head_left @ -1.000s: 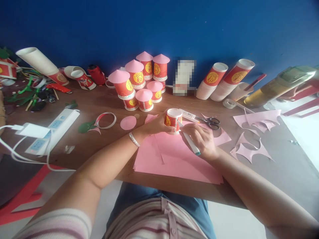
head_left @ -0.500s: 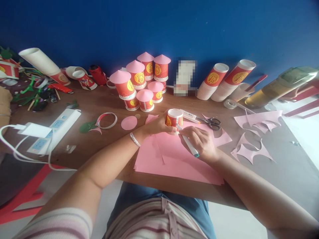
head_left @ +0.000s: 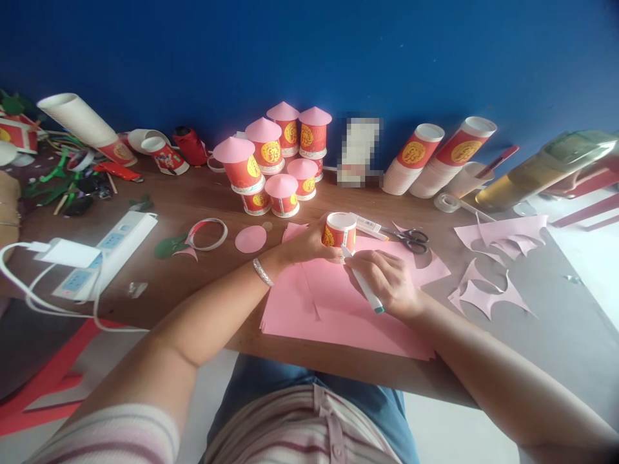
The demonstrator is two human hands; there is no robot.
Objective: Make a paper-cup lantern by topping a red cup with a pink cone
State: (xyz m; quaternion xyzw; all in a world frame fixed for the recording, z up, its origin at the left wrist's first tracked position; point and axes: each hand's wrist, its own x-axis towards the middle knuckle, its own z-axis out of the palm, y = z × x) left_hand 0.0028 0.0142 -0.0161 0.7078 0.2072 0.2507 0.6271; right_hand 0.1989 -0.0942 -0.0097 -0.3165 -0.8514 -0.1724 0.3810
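Note:
My left hand (head_left: pixel 318 240) is closed round the left side of a red and white paper cup (head_left: pixel 341 225) with a gold print, held over the pink paper sheets (head_left: pixel 333 309). In my right hand (head_left: pixel 387 277) is a white marker pen (head_left: pixel 366 291) with a green end. Its tip touches, or nearly touches, the front of the cup beside a pale vertical strip. Behind the cup lie another white marker (head_left: pixel 368 225) and black-handled scissors (head_left: pixel 411 240).
Several cups with pink cone tops (head_left: pixel 264 145) stand at the back. Stacked paper cups (head_left: pixel 413 158) lean at the wall. Pink paper scraps (head_left: pixel 493 290) and a bottle (head_left: pixel 541 167) are on the right. A power strip (head_left: pixel 113 248) with cables and a pink disc (head_left: pixel 250 239) lie left.
My right hand has shifted slightly, bringing the marker tip a little higher on the cup's front and its green end to the left. The cup has moved slightly right.

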